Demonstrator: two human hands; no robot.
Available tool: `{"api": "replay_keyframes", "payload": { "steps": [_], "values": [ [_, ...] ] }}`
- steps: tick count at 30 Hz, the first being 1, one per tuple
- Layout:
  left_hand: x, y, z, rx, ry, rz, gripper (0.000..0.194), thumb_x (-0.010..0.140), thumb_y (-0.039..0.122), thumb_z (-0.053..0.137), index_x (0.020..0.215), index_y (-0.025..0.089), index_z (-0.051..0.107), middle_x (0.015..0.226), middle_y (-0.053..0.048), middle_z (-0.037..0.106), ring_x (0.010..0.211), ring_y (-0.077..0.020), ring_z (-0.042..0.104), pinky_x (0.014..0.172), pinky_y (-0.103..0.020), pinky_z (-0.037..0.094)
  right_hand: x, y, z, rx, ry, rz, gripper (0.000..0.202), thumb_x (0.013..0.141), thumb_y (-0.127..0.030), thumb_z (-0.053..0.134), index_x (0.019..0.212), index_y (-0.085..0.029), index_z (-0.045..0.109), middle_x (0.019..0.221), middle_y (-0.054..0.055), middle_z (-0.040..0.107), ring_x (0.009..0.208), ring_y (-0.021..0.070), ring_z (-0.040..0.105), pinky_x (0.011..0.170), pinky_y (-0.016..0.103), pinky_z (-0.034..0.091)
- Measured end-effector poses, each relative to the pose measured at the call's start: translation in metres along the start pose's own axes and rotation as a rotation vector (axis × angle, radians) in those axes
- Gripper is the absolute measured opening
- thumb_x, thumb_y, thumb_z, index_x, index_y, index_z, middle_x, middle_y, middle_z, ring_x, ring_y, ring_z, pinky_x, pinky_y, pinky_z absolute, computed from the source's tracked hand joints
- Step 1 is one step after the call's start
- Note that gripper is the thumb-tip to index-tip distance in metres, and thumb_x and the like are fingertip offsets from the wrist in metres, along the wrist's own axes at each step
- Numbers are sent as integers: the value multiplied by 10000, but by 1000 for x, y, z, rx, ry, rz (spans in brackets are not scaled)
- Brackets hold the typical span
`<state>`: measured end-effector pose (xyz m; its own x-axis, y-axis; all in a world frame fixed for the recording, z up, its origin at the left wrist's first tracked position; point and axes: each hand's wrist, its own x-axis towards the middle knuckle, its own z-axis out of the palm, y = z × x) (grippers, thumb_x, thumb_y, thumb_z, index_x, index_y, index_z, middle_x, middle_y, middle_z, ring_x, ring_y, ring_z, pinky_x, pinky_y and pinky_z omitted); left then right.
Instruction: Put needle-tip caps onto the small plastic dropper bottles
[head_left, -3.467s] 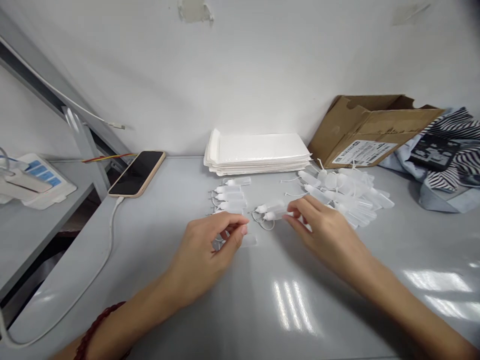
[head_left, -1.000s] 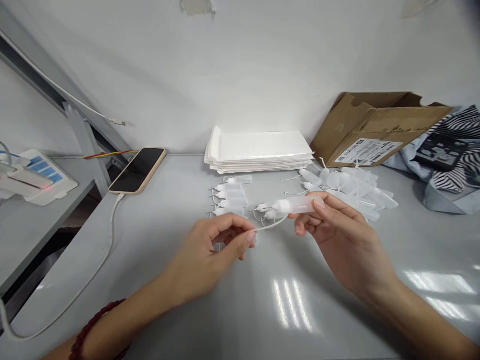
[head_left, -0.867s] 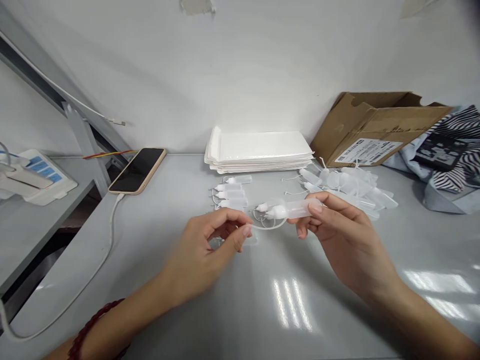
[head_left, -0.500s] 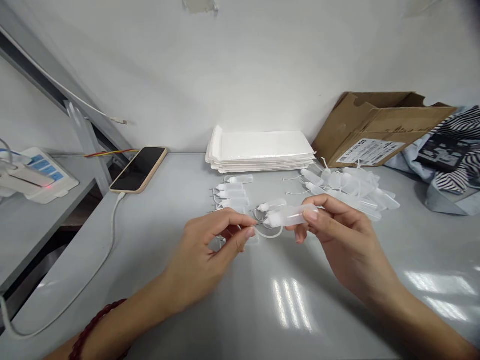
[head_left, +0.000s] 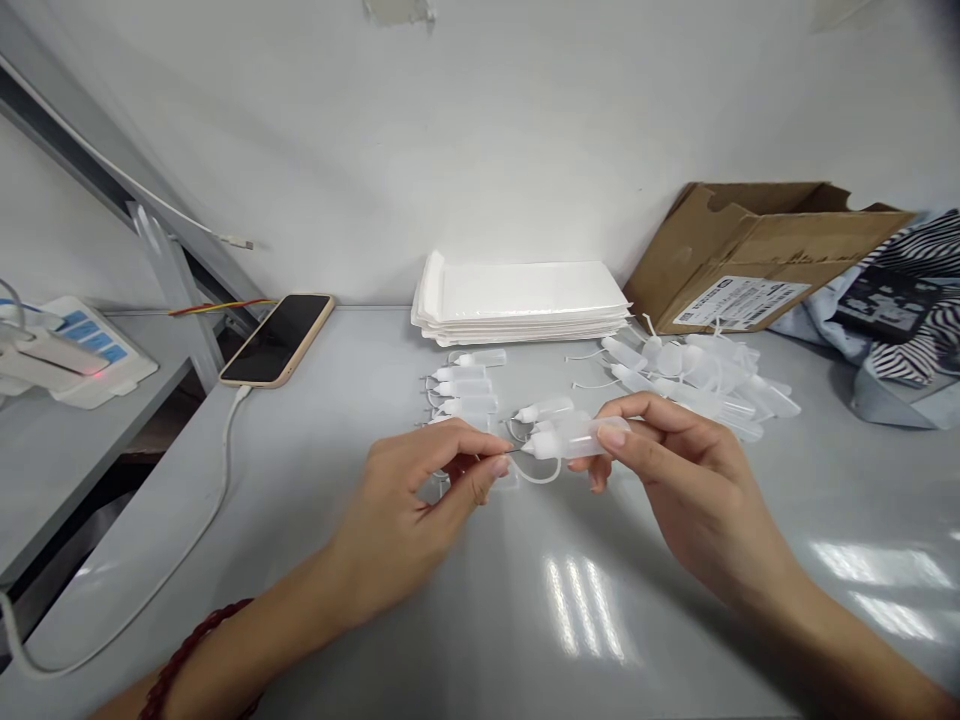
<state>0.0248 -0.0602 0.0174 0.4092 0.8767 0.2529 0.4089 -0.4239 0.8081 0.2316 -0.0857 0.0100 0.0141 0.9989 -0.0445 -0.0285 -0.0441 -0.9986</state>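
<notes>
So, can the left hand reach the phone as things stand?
Probably yes: nothing visible lies between the phone and the left hand, though that hand seems to pinch a needle at the tip of the held bottle.

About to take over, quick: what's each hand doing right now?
Left hand: closed, pinching at the tip end.
Right hand: closed, holding a small bottle.
</notes>
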Motion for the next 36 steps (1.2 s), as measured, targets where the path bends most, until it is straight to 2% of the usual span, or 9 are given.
{"api": "replay_keyframes", "payload": {
  "steps": [6, 10, 15, 23, 29, 33, 36],
  "values": [
    [-4, -2, 2, 79, -35, 73, 116, 846, 128, 570, 878, 172, 672, 728, 20, 670, 614, -79, 586, 589, -171, 467, 0, -4, -1, -189, 65, -60, 163, 783, -369, 665, 715, -221, 678, 498, -30, 534, 487, 98, 479, 477, 237, 372],
    [-6, -6, 5, 124, -18, 144, 133, 854, 112, 545, 887, 176, 658, 761, 11, 680, 645, -86, 592, 581, -171, 468, -1, -7, -1, -270, 44, -108, 131, 782, -353, 669, 740, -233, 701, 481, -39, 491, 471, 92, 470, 459, 230, 357],
    [-8, -9, 8, 139, -20, 165, 137, 852, 97, 530, 857, 161, 651, 708, 7, 652, 614, -87, 569, 558, -182, 448, -2, -8, 4, -324, -11, -122, 139, 805, -335, 650, 724, -229, 692, 516, -35, 523, 505, 92, 493, 501, 229, 383],
    [-7, -9, 6, 150, 5, 198, 140, 832, 72, 552, 858, 164, 654, 703, 12, 654, 635, -83, 592, 583, -165, 465, -1, -2, 3, -270, -48, -65, 155, 826, -343, 629, 755, -221, 691, 532, -28, 558, 525, 93, 487, 509, 228, 375],
    [-3, -4, 0, 161, 5, 129, 162, 826, 112, 589, 961, 182, 644, 787, 22, 688, 648, -75, 602, 615, -161, 476, 2, 4, -2, -129, -10, -32, 160, 836, -369, 617, 837, -235, 705, 572, -24, 575, 552, 99, 490, 512, 233, 375],
    [-1, -4, -1, 135, 2, 83, 94, 849, 137, 562, 863, 179, 645, 687, 37, 649, 606, -74, 575, 578, -164, 455, 3, 3, -3, -122, 10, -41, 158, 830, -375, 626, 827, -239, 706, 572, -27, 570, 549, 92, 474, 509, 230, 369],
    [-1, -3, -1, 124, -5, 73, 121, 861, 140, 536, 804, 176, 636, 665, 31, 637, 599, -82, 566, 580, -178, 449, 4, 4, -2, -128, 0, -50, 159, 833, -378, 622, 812, -241, 700, 578, -30, 570, 554, 90, 472, 510, 227, 366]
  ]
}}
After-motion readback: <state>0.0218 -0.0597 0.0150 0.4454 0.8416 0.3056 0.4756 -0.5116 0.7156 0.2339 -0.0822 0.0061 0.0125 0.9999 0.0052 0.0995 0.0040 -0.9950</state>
